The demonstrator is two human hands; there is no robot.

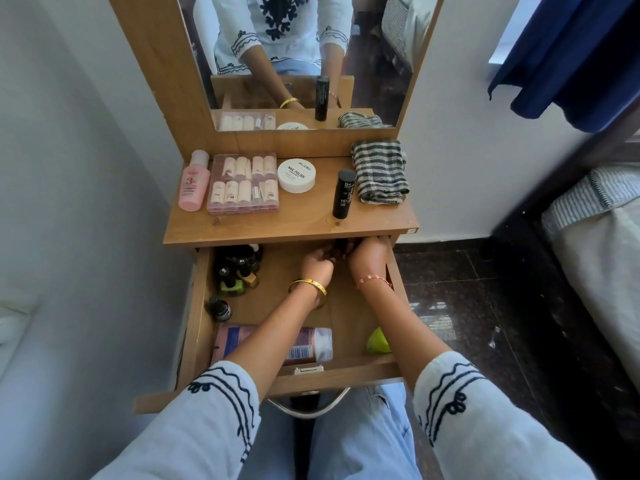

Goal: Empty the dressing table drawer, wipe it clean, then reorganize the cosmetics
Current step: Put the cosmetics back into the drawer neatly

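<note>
Fingers (320, 254) of both hands curled on small dark items, grip unclear | wooden drawer (346, 374) | striped woven cloth (379, 171) folded

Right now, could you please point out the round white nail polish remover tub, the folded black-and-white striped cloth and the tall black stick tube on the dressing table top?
Round white nail polish remover tub (296, 174): head view, lid centre.
Folded black-and-white striped cloth (379, 171): head view, middle fold.
Tall black stick tube (343, 194): head view, mid-body.
</note>
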